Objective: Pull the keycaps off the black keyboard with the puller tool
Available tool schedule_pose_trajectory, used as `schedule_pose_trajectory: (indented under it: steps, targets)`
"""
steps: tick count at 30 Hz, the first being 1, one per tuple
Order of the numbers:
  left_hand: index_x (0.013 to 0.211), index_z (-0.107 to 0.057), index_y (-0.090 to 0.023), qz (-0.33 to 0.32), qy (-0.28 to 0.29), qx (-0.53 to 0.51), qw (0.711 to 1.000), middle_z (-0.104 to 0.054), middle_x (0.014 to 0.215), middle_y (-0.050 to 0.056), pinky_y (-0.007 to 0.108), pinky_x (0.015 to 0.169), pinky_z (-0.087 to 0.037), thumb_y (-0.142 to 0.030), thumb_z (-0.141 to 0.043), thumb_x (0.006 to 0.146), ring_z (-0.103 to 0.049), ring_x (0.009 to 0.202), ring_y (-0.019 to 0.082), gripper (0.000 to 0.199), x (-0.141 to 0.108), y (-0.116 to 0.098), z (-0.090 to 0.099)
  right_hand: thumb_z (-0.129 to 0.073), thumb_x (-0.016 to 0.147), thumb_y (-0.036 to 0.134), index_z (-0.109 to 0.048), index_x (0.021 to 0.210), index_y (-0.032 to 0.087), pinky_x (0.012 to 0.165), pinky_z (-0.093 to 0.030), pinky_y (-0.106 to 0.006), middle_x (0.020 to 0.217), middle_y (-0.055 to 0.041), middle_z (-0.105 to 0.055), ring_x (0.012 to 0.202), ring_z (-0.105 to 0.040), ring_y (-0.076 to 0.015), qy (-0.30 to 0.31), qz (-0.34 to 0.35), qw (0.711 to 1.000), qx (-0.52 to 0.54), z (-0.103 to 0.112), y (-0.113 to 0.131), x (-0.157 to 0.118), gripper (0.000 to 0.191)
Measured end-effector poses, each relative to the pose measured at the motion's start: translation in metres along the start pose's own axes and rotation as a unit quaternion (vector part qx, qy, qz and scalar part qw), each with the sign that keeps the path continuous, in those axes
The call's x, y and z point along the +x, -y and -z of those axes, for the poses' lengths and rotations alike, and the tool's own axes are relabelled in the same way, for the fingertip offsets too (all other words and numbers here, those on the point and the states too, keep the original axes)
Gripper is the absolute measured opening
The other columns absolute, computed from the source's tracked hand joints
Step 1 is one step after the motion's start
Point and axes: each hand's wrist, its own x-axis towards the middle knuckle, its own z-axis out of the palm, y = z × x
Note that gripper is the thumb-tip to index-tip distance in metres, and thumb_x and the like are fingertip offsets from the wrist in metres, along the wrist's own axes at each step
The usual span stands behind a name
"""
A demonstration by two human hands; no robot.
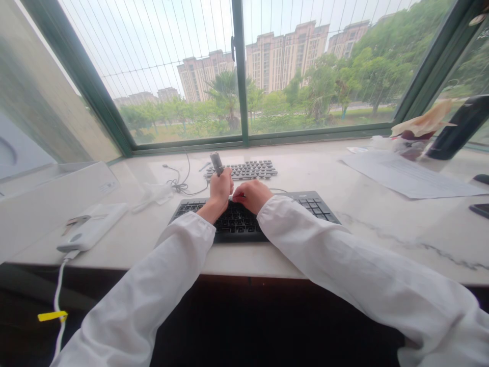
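A black keyboard (240, 224) lies near the counter's front edge, many of its keys bare of caps in the middle, with caps still on at the right. My left hand (220, 187) is closed in a fist around a dark grey cylindrical tool (216, 162) that stands upright; its lower end is hidden, so its kind cannot be told. Beside it, my right hand (252, 195) has its fingers pinched together low over the keyboard's upper part. What they hold, if anything, is too small to make out. Behind both hands, loose keycaps (254, 169) are laid out in rows.
A thin cable (181, 184) coils left of the keycaps. Further left are a white power strip (93, 229) with keys on it and a white box (57, 199). Paper sheets (408, 173), a dark bottle (460, 125) and a phone (479, 210) lie or stand at right.
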Motion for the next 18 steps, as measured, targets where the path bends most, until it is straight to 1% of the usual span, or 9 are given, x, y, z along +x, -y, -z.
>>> schedule_pose_trajectory:
  steps: [2,3,9,15,18]
  targets:
    - [0.054,-0.029,-0.02,-0.037,-0.003,0.012,0.999,-0.026,0.042,-0.008,0.021,0.034,-0.013,-0.024,-0.055,0.069,-0.021,0.034,0.004,0.03,0.0021,0.0018,0.0009,-0.061,0.081,0.027,-0.076,0.087,0.027,0.082,-0.043,-0.024,0.091,-0.0025,-0.073,0.09,-0.064,-0.0164,-0.001,-0.001,1.0,-0.002,0.001,0.0009,-0.0003,0.016]
    - [0.054,-0.029,-0.02,-0.04,0.0,0.01,0.999,-0.026,0.043,-0.008,0.021,0.034,-0.014,-0.024,-0.056,0.068,-0.021,0.035,0.004,0.03,0.0027,0.0021,0.0011,-0.061,0.081,0.027,-0.076,0.087,0.027,0.082,-0.043,-0.024,0.091,-0.0026,-0.073,0.09,-0.064,-0.0166,0.001,-0.002,1.0,-0.004,0.0016,0.0015,-0.0004,0.016]
    - [0.055,-0.03,-0.02,-0.036,0.04,-0.024,0.998,-0.026,0.045,-0.008,0.02,0.035,-0.02,-0.023,-0.057,0.069,-0.026,0.036,0.005,0.031,-0.0006,-0.0023,0.001,-0.061,0.081,0.026,-0.075,0.088,0.027,0.082,-0.043,-0.023,0.092,-0.003,-0.072,0.09,-0.064,-0.0164,0.013,-0.005,1.0,-0.008,0.0034,0.003,-0.0003,0.016]
    - [0.053,-0.038,-0.018,-0.017,0.068,-0.026,0.997,-0.036,0.045,-0.004,0.021,0.038,-0.027,-0.025,-0.053,0.071,-0.037,0.038,0.007,0.024,-0.005,-0.0065,0.0015,-0.061,0.081,0.028,-0.075,0.088,0.027,0.079,-0.043,-0.024,0.092,-0.003,-0.072,0.089,-0.064,-0.0171,0.007,0.003,1.0,-0.016,0.0005,0.0006,0.0009,0.015]
    - [0.053,-0.039,-0.018,-0.017,0.073,-0.033,0.997,-0.037,0.045,-0.003,0.022,0.04,-0.03,-0.025,-0.052,0.071,-0.039,0.039,0.008,0.023,-0.0055,-0.0068,0.0016,-0.061,0.081,0.027,-0.075,0.087,0.027,0.079,-0.043,-0.024,0.092,-0.0028,-0.072,0.089,-0.064,-0.0172,0.004,0.009,1.0,-0.016,-0.0007,-0.0003,0.0014,0.015]
